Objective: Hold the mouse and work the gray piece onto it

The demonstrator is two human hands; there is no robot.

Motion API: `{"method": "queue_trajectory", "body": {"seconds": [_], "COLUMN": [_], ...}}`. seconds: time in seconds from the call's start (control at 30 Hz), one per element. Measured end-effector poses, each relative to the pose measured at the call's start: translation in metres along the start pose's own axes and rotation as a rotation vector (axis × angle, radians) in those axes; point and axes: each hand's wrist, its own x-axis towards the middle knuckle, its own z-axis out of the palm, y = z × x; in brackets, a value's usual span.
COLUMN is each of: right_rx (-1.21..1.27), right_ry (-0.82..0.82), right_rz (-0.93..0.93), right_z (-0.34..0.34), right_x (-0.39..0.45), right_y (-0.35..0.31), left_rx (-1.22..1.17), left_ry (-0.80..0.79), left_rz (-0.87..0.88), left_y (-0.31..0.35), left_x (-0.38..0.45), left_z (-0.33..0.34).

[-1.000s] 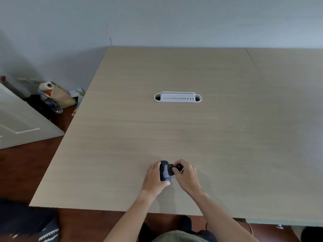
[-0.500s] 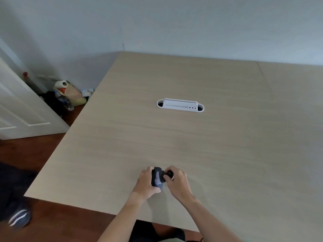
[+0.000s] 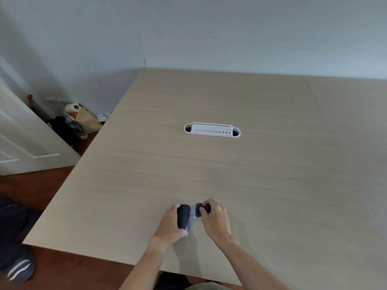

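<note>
My left hand (image 3: 170, 223) grips a dark, rounded device body (image 3: 183, 216) just above the wooden table (image 3: 209, 174) near its front edge. My right hand (image 3: 215, 218) pinches a smaller black part (image 3: 201, 209) beside that body. A pale, partly clear piece shows between the two dark parts. Whether the two parts are joined I cannot tell.
A white cable-port insert (image 3: 212, 130) sits in the table's middle. To the left stand a white door (image 3: 25, 141), bags and a paper roll (image 3: 83, 118) on the floor by the wall, and a shoe (image 3: 19, 268) at the lower left.
The two dark parts have come a little apart, with my right hand drawing the small part rightwards. The camera view has shifted slightly.
</note>
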Motion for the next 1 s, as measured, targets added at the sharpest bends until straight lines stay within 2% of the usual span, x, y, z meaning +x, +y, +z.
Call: {"method": "queue_trajectory", "body": {"seconds": [0.13,0.2,0.3,0.5,0.67,0.87,1.0], "right_rx": [0.056,0.004,0.051,0.044,0.015,0.073,0.006], "right_ry": [-0.101,-0.038,0.054,-0.072,0.044,-0.053,0.061], "right_rz": [-0.037,-0.012,-0.019,-0.013,0.06,0.02,0.075], "right_z": [-0.001,-0.003,-0.006,-0.002,-0.002,-0.001,0.0], "right_x": [-0.003,-0.003,0.0,0.005,0.001,0.0,0.001], "right_y": [0.001,0.001,-0.003,-0.008,-0.001,-0.004,-0.003], "left_rx": [0.029,0.076,0.114,0.111,0.132,0.117,0.115], "left_ry": [0.011,0.008,0.011,-0.009,-0.029,-0.046,-0.044], "left_rz": [-0.008,-0.003,-0.023,-0.069,-0.08,-0.076,-0.066], "left_y": [0.005,0.012,0.022,0.029,0.028,0.028,0.029], "left_x": [-0.002,-0.003,-0.002,0.006,0.009,0.014,0.017], "left_z": [-0.001,-0.004,-0.008,-0.01,-0.013,-0.016,-0.017]}}
